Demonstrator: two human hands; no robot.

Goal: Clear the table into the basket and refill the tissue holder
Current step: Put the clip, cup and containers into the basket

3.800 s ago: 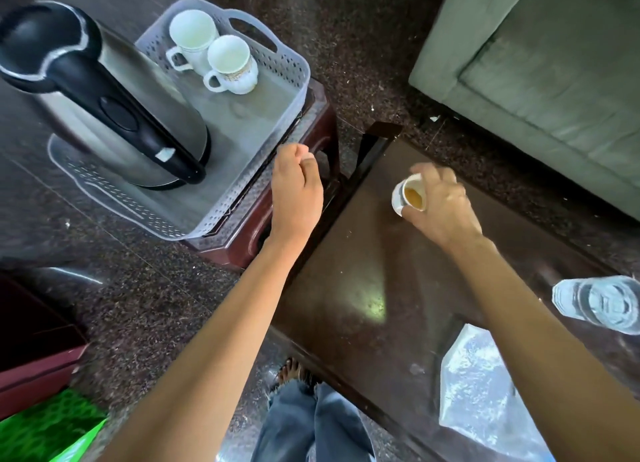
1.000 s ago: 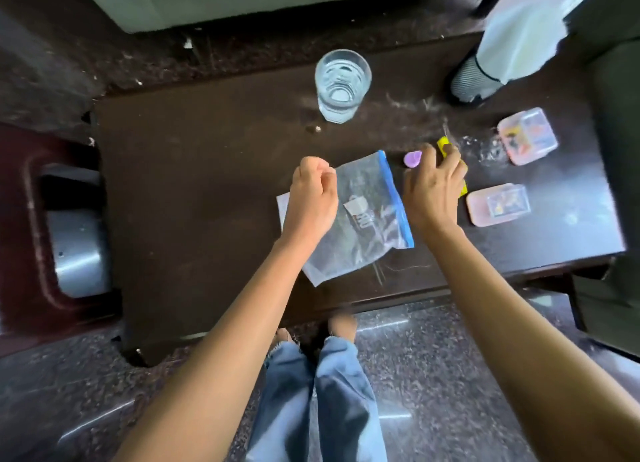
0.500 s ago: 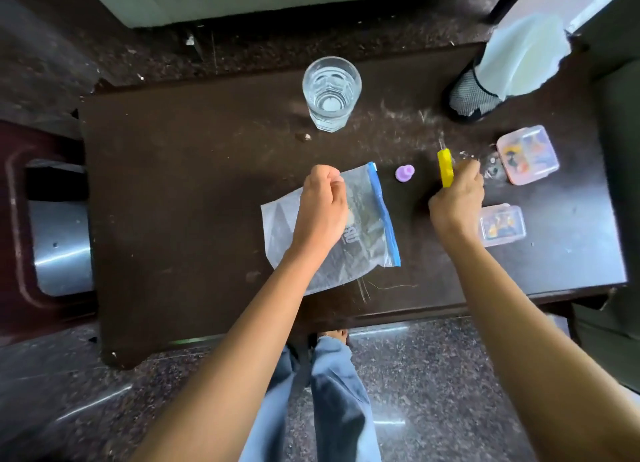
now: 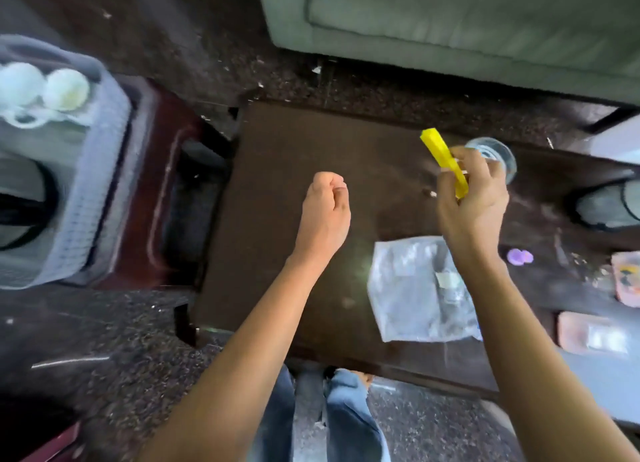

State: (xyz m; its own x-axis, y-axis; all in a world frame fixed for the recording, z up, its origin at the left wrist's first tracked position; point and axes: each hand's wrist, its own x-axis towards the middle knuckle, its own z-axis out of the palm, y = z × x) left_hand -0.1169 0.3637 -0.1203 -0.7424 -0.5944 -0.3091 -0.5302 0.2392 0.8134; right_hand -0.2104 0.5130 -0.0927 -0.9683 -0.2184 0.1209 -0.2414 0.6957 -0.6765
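My right hand [image 4: 472,201] grips a yellow stick-shaped tool [image 4: 443,160] and holds it lifted above the dark table [image 4: 294,170]. My left hand [image 4: 325,212] hovers over the table with curled fingers and holds nothing. A clear zip bag [image 4: 419,291] lies on the table below my right forearm. The white basket [image 4: 93,184] stands on a red stool at the left, with two white cups [image 4: 45,90] inside. The tissue holder [image 4: 602,205] sits at the right edge, partly cut off. A water glass [image 4: 502,156] stands behind my right hand.
A purple cap [image 4: 519,256] and two small pink-lidded boxes [image 4: 592,333] lie on the table's right side. A grey-green sofa [image 4: 450,21] runs along the far side. The kettle's dark base [image 4: 20,212] shows in the basket. My knees are under the near edge.
My right hand has lifted the yellow tool off the table and carried it left. My left hand has let go of the zip bag and moved left. The view has swung toward the basket.
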